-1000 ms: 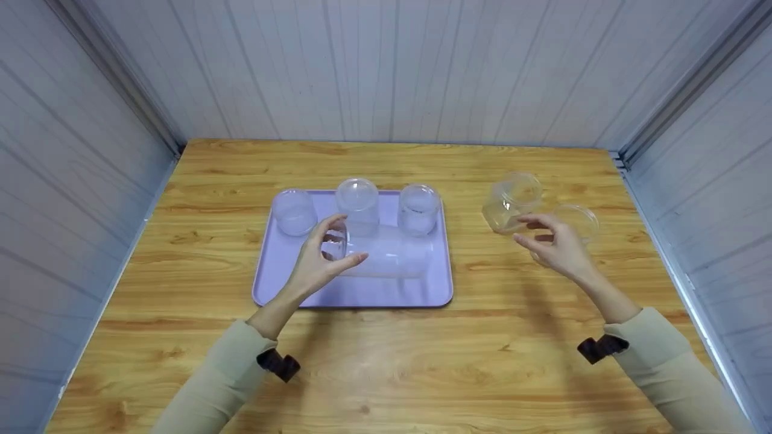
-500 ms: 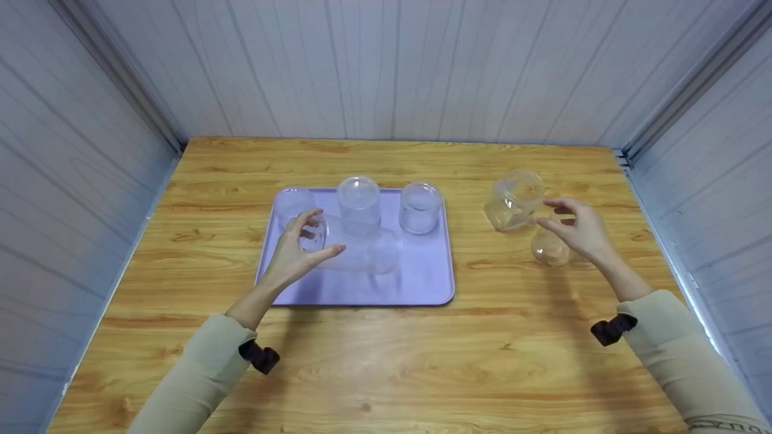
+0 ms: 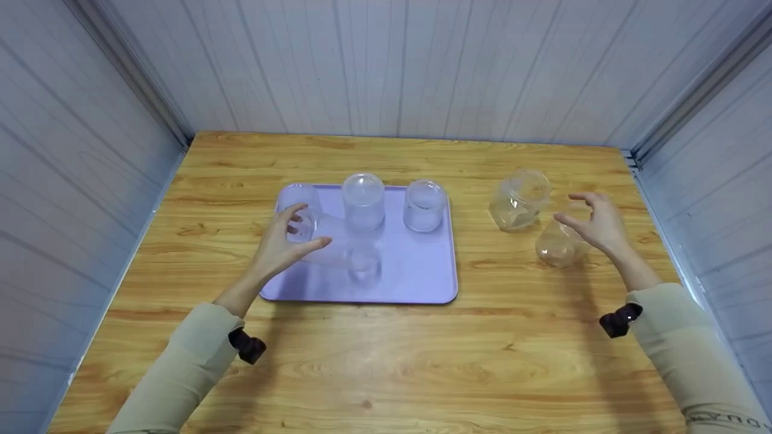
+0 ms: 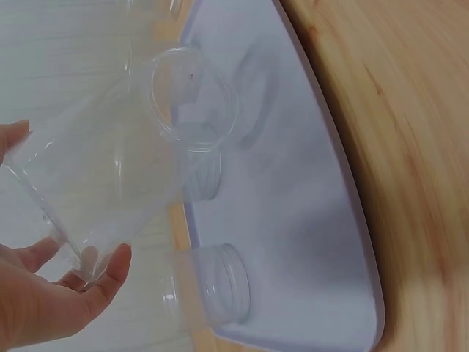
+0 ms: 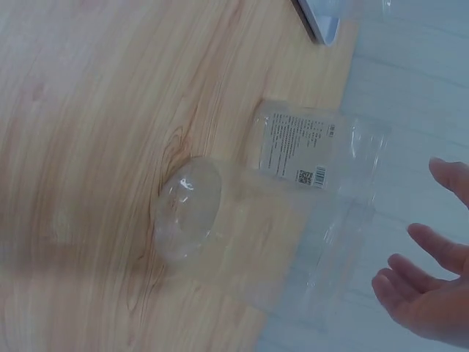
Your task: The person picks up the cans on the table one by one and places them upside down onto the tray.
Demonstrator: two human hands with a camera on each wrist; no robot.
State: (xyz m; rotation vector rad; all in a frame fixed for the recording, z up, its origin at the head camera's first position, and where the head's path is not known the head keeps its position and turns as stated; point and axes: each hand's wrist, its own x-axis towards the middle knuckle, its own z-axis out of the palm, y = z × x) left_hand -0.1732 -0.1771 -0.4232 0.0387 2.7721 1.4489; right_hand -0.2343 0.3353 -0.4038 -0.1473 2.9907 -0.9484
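Note:
A tall clear plastic jar [image 3: 338, 238] is held tilted above the lilac tray [image 3: 416, 283]. My left hand [image 3: 282, 242] grips it by its base end, thumb and fingers spread around that end. In the left wrist view, the rounded mouth of the jar [image 4: 124, 158] hangs over the tray. At the right, a clear jar with a rounded base [image 3: 558, 247] stands on the table. My right hand [image 3: 600, 224] hovers over its top with fingers bent loosely. The right wrist view shows a gap between the hand [image 5: 432, 282] and this jar [image 5: 220, 227].
Clear jars stand along the tray's back edge: a left one [image 3: 300, 196] partly behind my left hand, a middle one [image 3: 363, 202] and a right one [image 3: 424, 206]. Another clear jar [image 3: 518, 202] with a printed label [image 5: 297, 147] stands on the wooden table [image 3: 422, 361]. Panelled walls surround it.
My left hand has carried the tall jar leftward, tilting its mouth end further down. My right hand has moved right and away from the labelled jar, uncovering more of the round-based jar.

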